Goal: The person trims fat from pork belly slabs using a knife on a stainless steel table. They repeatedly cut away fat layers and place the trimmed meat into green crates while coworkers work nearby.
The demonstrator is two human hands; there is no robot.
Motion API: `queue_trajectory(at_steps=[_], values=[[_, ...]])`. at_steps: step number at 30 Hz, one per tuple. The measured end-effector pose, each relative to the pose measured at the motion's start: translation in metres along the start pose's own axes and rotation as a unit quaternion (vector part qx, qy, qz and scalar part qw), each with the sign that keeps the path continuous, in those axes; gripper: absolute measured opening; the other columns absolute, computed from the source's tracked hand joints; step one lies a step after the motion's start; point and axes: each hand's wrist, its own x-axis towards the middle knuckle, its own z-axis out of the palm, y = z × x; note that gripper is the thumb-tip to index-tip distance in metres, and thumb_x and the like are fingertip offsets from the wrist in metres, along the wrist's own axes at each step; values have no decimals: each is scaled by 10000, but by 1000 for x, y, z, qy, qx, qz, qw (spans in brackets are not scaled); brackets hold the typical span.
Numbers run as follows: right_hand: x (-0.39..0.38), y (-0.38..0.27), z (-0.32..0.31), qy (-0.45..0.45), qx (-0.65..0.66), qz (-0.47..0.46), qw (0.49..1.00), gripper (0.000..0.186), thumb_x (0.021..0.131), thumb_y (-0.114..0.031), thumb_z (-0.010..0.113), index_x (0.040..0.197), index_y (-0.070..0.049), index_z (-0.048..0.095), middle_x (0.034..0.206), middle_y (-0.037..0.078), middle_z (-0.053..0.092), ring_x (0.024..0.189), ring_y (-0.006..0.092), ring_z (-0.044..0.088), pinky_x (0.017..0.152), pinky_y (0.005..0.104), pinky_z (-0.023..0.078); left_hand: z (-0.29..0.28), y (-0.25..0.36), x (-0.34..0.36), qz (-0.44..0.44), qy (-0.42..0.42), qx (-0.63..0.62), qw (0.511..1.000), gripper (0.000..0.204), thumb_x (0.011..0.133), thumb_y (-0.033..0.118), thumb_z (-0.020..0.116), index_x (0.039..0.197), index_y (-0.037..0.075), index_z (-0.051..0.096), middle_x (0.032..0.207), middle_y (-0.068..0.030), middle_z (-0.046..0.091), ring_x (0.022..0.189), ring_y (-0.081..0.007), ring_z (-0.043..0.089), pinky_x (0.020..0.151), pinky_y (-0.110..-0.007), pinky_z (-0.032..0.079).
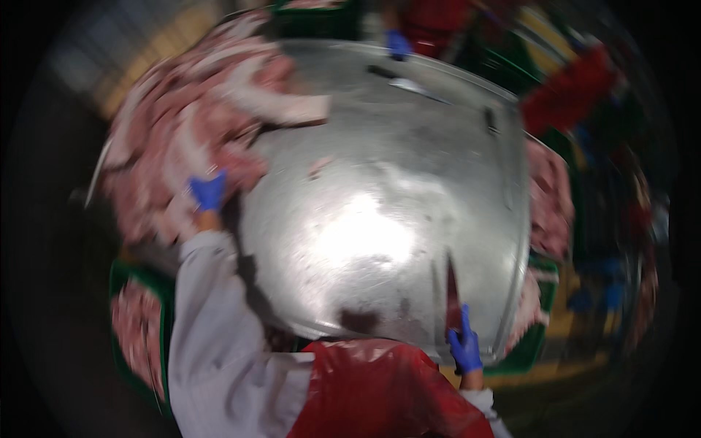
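Note:
My left hand [208,191], in a blue glove, reaches into a large heap of raw meat strips [157,157] at the left. Its thumb and fingers straddle a piece of meat [191,157], their tips partly hidden and blurred. My right hand [466,349], also blue-gloved, is closed around the handle of a knife [452,296] near the table's near right corner. The blade points away from me, close over the metal table [394,160]. A small meat scrap [320,167] lies on the metal near the heap.
Across the table are a co-worker's blue-gloved hand [398,45] and red apron [431,25]. A dark-handled knife [409,84] lies near the far edge, and another dark-handled tool [491,119] at the right. Green crates [166,321] of meat stand around the table.

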Motion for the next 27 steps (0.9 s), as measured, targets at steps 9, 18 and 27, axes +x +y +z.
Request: queue_trajectory(at_steps=[9,18,27], values=[[-24,-88,18,-21,-68,-19,997,789,983,-216,509,1621,-253,46,854,308,647,754,472,636,750,528,493,25,-106,171,-50,-414,-458,785,526,884,436,669,1172,-4,676,1140,-151,666,1050,-286,621,909,-400,504],[-64,-71,37,3,-70,9,998,807,978,-209,517,1621,-266,32,784,300,626,690,455,624,719,511,494,2,-122,141,-183,-437,-445,760,600,904,525,613,1238,26,625,1127,-173,643,1039,-307,603,921,-420,490],[-65,-62,35,-2,-70,-3,998,815,984,-218,518,1621,-260,11,800,306,632,709,475,622,721,518,494,6,-169,62,-312,-462,-544,627,646,926,520,602,1318,7,568,1135,-171,619,1062,-305,576,948,-422,473]])
